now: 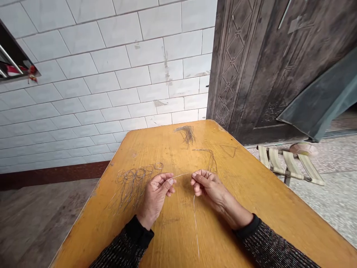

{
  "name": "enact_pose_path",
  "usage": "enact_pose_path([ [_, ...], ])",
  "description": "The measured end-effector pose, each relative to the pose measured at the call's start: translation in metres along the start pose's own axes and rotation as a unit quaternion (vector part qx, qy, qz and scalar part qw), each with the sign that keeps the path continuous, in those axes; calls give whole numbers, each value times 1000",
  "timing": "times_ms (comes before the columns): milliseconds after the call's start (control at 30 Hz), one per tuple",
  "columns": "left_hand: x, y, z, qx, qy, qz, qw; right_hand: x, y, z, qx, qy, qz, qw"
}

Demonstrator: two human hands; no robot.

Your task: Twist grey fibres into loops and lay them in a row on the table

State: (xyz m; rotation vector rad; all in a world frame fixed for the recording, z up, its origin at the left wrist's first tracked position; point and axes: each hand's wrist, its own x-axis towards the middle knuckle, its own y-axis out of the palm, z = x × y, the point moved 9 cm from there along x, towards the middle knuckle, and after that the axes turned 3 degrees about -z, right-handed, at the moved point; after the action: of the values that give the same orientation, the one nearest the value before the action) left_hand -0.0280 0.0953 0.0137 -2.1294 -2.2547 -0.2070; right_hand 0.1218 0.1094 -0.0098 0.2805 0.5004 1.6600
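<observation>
A thin, pale wire stretches in a slight arch between my two hands above the wooden table. My left hand pinches one stretch of it between thumb and forefinger. With the same kind of pinch, my right hand grips it farther along, and the loose length hangs below that hand toward the table's near side. Left of my left hand lies a group of wires with looped ends. Just beyond my right hand are a few bent wires.
At the table's far end lies a bundle of wires, and a single bent wire sits near the right edge. A white tiled wall stands behind. To the right are a dark carved door and a strap-seated stool.
</observation>
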Motion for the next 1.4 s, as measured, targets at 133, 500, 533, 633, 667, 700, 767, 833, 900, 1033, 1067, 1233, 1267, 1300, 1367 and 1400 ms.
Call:
enact_pose_path([
  [133,0,-2,-2,13,20,-12,1000,0,4,-6,-11,15,10,1000],
  [500,0,-8,-1,-76,49,-61,994,-8,16,-6,-84,8,37,996],
  [533,0,-8,1,-87,41,-67,993,-8,16,-6,-92,9,37,995],
  [633,-1,-6,3,-99,23,-68,993,-8,15,-5,-89,5,30,996],
  [667,-1,-5,3,-94,22,-63,993,-7,14,-4,-82,3,26,996],
  [700,-1,-4,2,-87,25,-57,994,-7,13,-2,-77,1,21,997],
  [767,-1,-4,-1,-76,36,-52,995,-6,11,-1,-70,-2,13,997],
  [833,-1,-6,-3,-76,44,-61,994,-6,9,0,-67,-2,9,998],
  [900,0,-8,-3,-78,47,-72,993,-5,8,0,-65,-1,7,998],
  [1033,1,-11,-2,-67,50,-77,994,-6,8,-1,-64,3,8,998],
  [1067,1,-11,-1,-66,48,-74,994,-6,8,-1,-64,2,7,998],
  [1233,0,-8,2,-84,34,-57,994,-3,6,1,-62,-8,1,998],
  [1267,0,-7,3,-93,31,-54,994,-3,5,2,-62,-11,1,998],
  [1300,0,-6,3,-101,28,-51,993,-2,5,2,-63,-13,1,998],
  [1367,0,-4,4,-111,24,-48,992,-1,3,1,-63,-17,-1,998],
  [1400,0,-4,4,-111,24,-49,992,0,2,1,-62,-17,-2,998],
])
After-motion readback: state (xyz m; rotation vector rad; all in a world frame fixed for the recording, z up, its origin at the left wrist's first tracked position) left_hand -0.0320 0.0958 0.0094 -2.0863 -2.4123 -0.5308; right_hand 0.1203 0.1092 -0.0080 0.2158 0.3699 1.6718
